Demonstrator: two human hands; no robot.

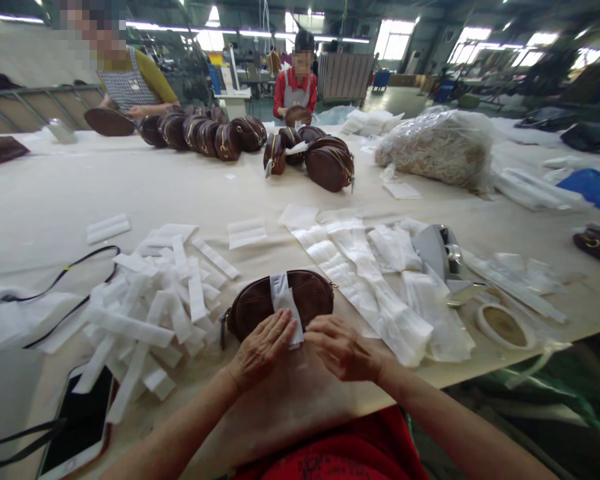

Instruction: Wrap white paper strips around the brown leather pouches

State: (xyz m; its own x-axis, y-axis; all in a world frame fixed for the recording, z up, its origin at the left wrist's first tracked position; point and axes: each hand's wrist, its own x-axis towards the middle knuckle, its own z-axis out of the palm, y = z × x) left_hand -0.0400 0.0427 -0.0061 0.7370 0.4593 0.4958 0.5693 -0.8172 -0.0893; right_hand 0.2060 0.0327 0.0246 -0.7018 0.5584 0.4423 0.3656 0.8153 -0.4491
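Note:
A small dark brown zippered bag [253, 307] lies on the table in front of me. Around its middle runs a white paper strip [281, 293]. My left hand [267, 340] rests on the bag and the strip, fingers stretched out flat. Just right of the strip's lower end, my right hand [337, 343] is closed with the fingers curled in. Whatever its fingertips may pinch is too small or hidden to make out. A metal zipper pull [223, 327] hangs at the bag's left end.
White folded strips [150, 313] are heaped at left, near a phone [80, 420]. To the right lie white sheets [370, 280], a tape dispenser [439, 253] and a tape roll [505, 327]. More brown bags [330, 163] stand farther back, with two people beyond them.

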